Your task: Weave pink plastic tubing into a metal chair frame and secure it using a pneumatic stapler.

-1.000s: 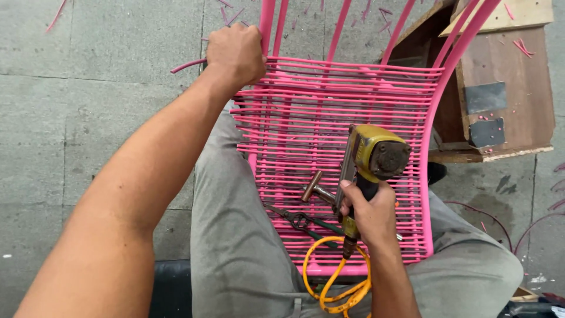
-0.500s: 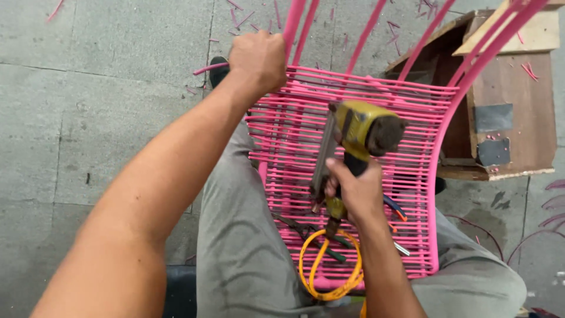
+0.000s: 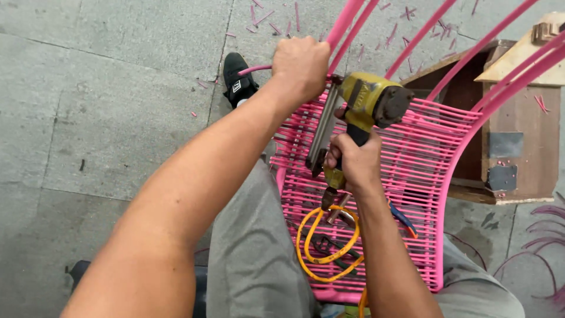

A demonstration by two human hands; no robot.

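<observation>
Both fists clench: left hand [image 3: 301, 63] on pink cord [image 3: 256, 69], right hand [image 3: 353, 162] gripping nail gun [image 3: 368, 106] beside it.

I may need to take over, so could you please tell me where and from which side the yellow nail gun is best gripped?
Grip the yellow nail gun by its dark handle below the round head, where the right hand wraps it now. Come from the near side, below: the handle points toward the person, the yellow hose hangs beneath, and the long magazine and nose face the pink woven frame.
</observation>
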